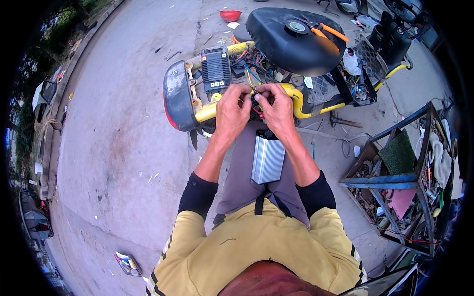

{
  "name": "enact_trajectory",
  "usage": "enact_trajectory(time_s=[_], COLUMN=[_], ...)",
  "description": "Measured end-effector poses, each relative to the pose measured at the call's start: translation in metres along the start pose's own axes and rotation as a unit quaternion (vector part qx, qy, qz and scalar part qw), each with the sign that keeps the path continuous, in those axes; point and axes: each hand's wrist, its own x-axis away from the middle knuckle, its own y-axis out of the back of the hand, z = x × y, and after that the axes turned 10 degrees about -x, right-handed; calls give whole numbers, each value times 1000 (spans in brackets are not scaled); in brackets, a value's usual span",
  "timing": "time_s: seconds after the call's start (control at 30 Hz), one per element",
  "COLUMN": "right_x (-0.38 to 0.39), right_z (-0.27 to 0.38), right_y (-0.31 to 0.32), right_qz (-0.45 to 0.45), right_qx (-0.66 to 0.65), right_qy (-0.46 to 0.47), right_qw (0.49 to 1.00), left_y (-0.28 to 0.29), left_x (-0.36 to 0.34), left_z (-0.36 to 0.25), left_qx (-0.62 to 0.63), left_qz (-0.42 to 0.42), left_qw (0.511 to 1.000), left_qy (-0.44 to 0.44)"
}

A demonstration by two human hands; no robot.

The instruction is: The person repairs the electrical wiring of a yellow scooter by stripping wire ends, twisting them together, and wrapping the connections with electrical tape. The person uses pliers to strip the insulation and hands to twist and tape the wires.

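Observation:
My left hand (233, 109) and my right hand (276, 107) meet over the yellow frame (296, 101) of a partly stripped two-wheeler. Both are closed in a pinch, fingertips almost touching, on a thin dark wire (254, 91); its ends are hard to make out. Just beyond them lies a tangle of coloured wires (256, 66). Across my lap rests a silver finned box (268, 159), its dark connector end toward my hands. A black finned box (216, 69) sits on the frame, left of the wires.
A black body cover (276, 44) carries orange-handled pliers (331, 33). A hammer (345, 121) lies on the ground to the right, near a metal-framed scrap bin (395, 180). A red bowl (230, 16) is at the far side; a small tray (128, 264) lies near left.

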Motion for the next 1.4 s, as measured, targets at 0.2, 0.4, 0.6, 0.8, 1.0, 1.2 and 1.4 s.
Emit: enact_trajectory(time_s=[0.2,0.4,0.6,0.8,1.0,1.2,1.4], right_x=[-2,-9,-15,-19,-27,-23,-22], right_z=[-1,11,11,6,-11,4,12], right_y=[2,7,7,9,2,-8,-11], right_qz=[21,86,111,111,96,70,48], right_qx=[-2,55,65,8,-92,-18,35], right_qy=[-1,12,-42,-87,-120,-114,-131], right_qw=[1000,995,991,990,984,991,990], left_y=[-3,-7,-10,-14,-13,-10,-5], left_x=[1,6,9,13,10,10,8], left_z=[8,14,5,10,12,12,10], left_qx=[-63,-68,-3,52,139,150,57], left_qz=[-29,-49,-53,-38,-7,-23,-19], left_qw=[994,992,998,995,973,971,990], left_qy=[-84,-91,-22,78,185,187,127])
